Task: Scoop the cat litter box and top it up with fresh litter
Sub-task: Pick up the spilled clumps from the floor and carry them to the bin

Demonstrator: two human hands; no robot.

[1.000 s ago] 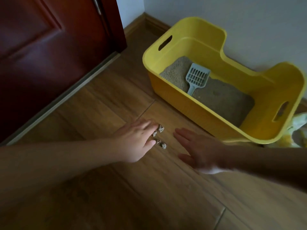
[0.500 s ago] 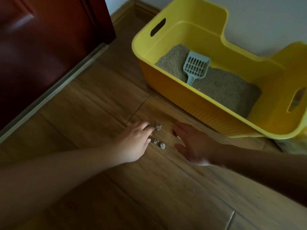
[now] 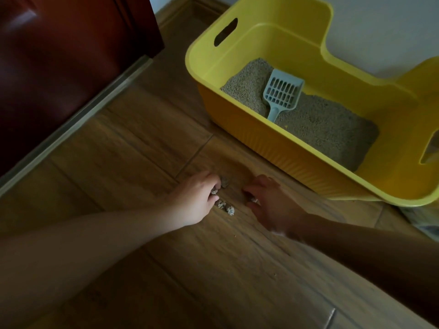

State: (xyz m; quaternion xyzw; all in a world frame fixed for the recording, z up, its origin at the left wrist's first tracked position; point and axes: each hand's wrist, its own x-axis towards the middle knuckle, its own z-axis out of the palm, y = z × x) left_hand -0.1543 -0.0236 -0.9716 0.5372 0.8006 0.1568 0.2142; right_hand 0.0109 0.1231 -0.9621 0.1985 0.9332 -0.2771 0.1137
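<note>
Left hand point(image 3: 192, 204) pinching a clump point(image 3: 214, 191), right hand point(image 3: 269, 205) pinching another clump point(image 3: 255, 199), loose clumps point(image 3: 228, 209) between

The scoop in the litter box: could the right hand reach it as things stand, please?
Probably yes: the scoop lies uncovered on the litter in the open-topped box, handle toward the right hand, though its fingers curl at a clump.

- Litter box point(image 3: 280, 150): smooth yellow plastic, slight gloss; outer wall finely ribbed.
- Scoop point(image 3: 282, 92): matt grey-blue plastic.
- Litter point(image 3: 332, 129): dry, matt, granular.
- Litter clumps point(image 3: 228, 208): rough, grainy surface.
- Floor point(image 3: 142, 148): wood-grain planks, low sheen.
- Door point(image 3: 59, 55): dark red-brown wood, glossy finish.
- Threshold strip point(image 3: 78, 119): metal-look, dull sheen.
</note>
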